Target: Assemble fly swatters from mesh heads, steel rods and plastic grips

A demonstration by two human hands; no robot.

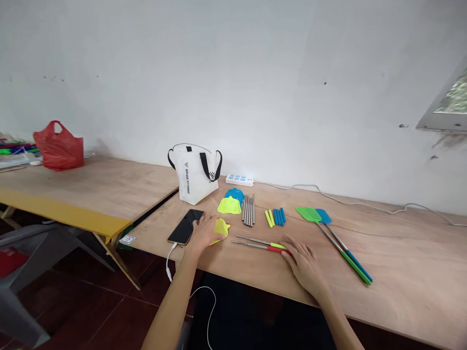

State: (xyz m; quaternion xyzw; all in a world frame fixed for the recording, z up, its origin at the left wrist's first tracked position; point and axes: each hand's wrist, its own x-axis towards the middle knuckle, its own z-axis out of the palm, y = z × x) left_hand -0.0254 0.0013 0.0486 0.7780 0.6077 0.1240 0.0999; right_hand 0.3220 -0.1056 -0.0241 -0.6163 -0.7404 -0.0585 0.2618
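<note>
My left hand [203,234] is around the left side of a yellow perforated fly swatter head [222,227], thumb at its near edge. An orange-red edge shows beneath that head. My right hand [302,262] lies flat with fingers spread, its thumb and index finger touching the handle ends of two metal rods. One rod has a yellow-green handle [278,246], the other a red handle [274,249]. Farther back are another yellow swatter head [229,205], blue swatter heads [235,194], several grey tubes [248,211], yellow grips [269,218] and blue grips [279,217].
Two assembled swatters, green [308,213] and blue [323,215], lie to the right. A phone [186,227] with a cable is at the left. Behind stand a white bag [195,177] and a power strip [240,180]. A red bag [62,150] sits on the neighbouring table.
</note>
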